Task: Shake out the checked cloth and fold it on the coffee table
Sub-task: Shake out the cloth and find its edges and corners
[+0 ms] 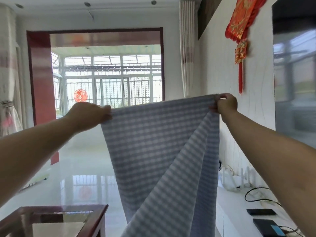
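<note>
Room: glossy white-tiled living room; our dark red wooden glass-topped bench (pixel 100 218) sits low, left of the cloth.
Cloth: blue-and-white checked cloth (pixel 153 142) hangs long axis downward, clear of the bench.
Fingers: left hand (pixel 89 115) and right hand (pixel 225 104) each pinch a top corner.
Next: we judge lowering leftward onto the bench.

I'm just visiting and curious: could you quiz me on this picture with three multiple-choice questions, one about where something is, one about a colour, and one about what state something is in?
1. Where is the coffee table?
A. at the lower left, beside the hanging cloth
B. against the far windows
C. under the wall ornament

2. What colour is the knot ornament hanging on the wall at the right?
A. blue
B. red with gold
C. green

3. What state is the checked cloth in?
A. folded flat on the table
B. lying crumpled on the floor
C. held up in the air, hanging open

Answers:
1. A, since its dark wooden corner shows at the bottom left, with the cloth hanging to its right.
2. B, since the ornament and its tassel are red with gold detail.
3. C, since the left hand and the right hand each grip a top corner and the cloth drapes down.
</note>
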